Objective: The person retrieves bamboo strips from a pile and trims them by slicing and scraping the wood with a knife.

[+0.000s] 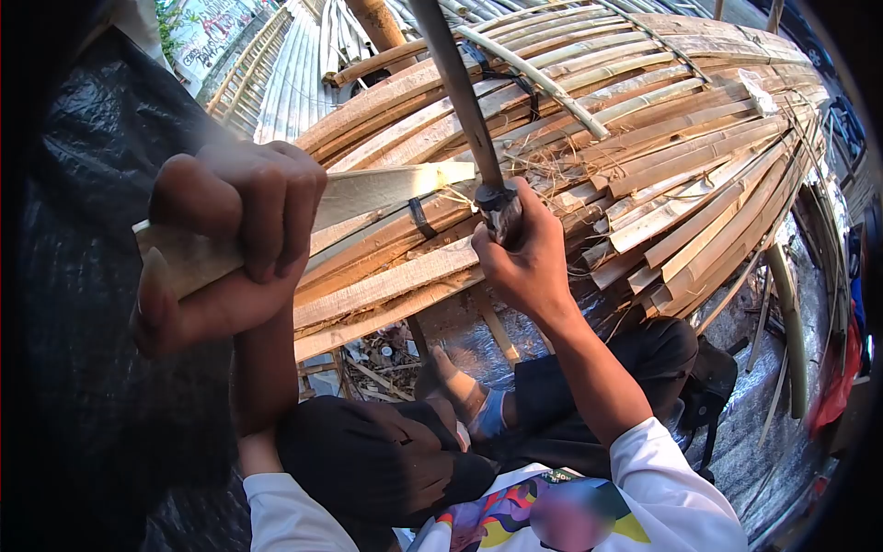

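My left hand (235, 230), raised close to the camera at the left, is closed around a flat pale bamboo strip (386, 191). The strip runs rightward from the fist, and its far end lies beside the knife. My right hand (524, 248) grips the dark handle of a long knife (460, 87), its blade pointing up and away. The blade's base is near the strip's tip; whether they touch I cannot tell. Behind both hands lie bundled split bamboo strips (570, 101), bound with black ties (423, 217).
My crossed legs (386, 451) are below the hands. Dark plastic sheeting (101, 202) hangs at the left. A bamboo pole (787, 331) and a black bag (710, 386) are at the right. Scraps (382, 363) lie below the bundle, and a wooden post (377, 28) stands behind.
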Demonstrator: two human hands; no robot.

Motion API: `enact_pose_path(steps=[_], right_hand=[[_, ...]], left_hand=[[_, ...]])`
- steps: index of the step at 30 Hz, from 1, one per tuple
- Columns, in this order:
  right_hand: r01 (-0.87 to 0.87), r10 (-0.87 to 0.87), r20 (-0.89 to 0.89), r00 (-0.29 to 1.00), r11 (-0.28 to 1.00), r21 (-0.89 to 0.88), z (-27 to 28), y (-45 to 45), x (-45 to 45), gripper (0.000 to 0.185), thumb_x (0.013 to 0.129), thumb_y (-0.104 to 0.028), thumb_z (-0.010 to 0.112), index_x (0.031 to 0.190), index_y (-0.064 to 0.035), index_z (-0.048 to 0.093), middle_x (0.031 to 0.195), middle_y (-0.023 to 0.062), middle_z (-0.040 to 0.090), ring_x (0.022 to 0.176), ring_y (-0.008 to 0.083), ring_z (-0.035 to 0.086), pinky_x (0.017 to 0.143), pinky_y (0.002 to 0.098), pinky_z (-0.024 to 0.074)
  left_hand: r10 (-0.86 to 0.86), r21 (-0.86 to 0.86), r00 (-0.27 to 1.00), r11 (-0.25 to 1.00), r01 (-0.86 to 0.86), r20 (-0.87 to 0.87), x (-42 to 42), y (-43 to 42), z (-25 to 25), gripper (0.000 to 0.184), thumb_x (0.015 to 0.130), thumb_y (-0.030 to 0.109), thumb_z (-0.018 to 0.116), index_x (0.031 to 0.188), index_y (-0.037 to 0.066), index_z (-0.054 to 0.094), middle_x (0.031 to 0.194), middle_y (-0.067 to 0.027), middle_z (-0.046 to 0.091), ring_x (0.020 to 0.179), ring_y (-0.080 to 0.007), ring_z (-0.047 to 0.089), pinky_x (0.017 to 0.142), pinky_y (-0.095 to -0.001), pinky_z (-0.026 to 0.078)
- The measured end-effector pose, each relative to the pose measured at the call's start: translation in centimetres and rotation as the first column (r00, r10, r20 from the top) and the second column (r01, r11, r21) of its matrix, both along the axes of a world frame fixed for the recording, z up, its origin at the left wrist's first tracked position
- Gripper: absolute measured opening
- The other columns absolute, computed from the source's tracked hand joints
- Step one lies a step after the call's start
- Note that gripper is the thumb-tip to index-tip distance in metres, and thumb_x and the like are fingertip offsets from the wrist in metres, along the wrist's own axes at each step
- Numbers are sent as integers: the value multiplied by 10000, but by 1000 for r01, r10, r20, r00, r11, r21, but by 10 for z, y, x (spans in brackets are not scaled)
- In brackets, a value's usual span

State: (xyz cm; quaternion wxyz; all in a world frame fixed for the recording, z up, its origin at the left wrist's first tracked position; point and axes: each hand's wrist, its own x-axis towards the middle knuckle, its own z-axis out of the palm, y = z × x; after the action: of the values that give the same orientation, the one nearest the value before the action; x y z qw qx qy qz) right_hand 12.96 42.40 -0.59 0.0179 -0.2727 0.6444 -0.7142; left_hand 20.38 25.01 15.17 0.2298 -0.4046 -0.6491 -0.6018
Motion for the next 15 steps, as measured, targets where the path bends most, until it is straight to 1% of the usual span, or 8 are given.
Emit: enact_pose_path(steps=[3,5,6,7,10,11,13,15], right_hand=[[-2,1,-11,1000,993,-116,-14,-7,16,181,751,-24,633,894,-15,522,565,57,497,525,60,462,507,257,405],[29,-29,4,1000,998,53,-58,-16,25,185,754,-33,634,893,-7,514,576,108,519,495,155,532,518,288,426],[19,-29,36,999,968,250,-81,-18,24,195,756,-49,630,894,-5,500,602,173,544,544,343,601,537,339,454],[12,-41,63,997,916,402,-94,-17,20,210,755,-66,625,909,-8,493,640,220,563,668,460,590,570,383,475],[41,-66,97,993,970,240,-60,-4,10,227,746,-67,619,932,-11,502,674,224,578,679,460,590,595,386,483],[68,-84,50,995,963,262,-39,1,9,217,758,-58,618,941,-8,512,634,167,569,549,313,593,566,335,469],[45,-54,65,996,991,127,-3,7,9,184,768,-24,612,927,-9,519,603,85,537,534,109,507,548,269,441],[36,-35,8,999,995,-96,10,2,15,165,774,8,606,915,-15,522,593,35,508,583,33,450,546,229,417]], left_hand=[[-58,18,998,998,57,15,2,1,1,465,818,537,552,704,115,397,473,8,399,363,-70,330,372,-202,274],[-76,11,995,997,76,57,2,-1,2,472,810,530,564,666,117,387,474,1,405,366,-77,335,373,-203,267],[-85,10,994,996,84,69,3,-2,2,475,808,528,568,654,118,384,474,-1,407,367,-79,337,373,-204,265],[-81,61,995,995,77,62,3,-5,-1,482,806,527,571,635,120,377,469,-4,406,368,-83,336,374,-204,262],[-20,43,999,999,18,46,5,-11,-1,465,809,541,560,653,142,380,451,19,405,356,-62,345,385,-202,239],[39,-12,998,999,-39,52,8,-11,-3,442,815,555,546,689,161,390,438,44,406,344,-36,355,394,-199,220],[38,-61,998,997,-35,43,9,0,-3,444,821,558,542,697,157,396,442,49,410,352,-37,373,395,-196,230],[68,23,997,997,-69,21,10,6,-9,446,830,562,533,700,156,401,445,54,414,355,-38,382,396,-193,240]])
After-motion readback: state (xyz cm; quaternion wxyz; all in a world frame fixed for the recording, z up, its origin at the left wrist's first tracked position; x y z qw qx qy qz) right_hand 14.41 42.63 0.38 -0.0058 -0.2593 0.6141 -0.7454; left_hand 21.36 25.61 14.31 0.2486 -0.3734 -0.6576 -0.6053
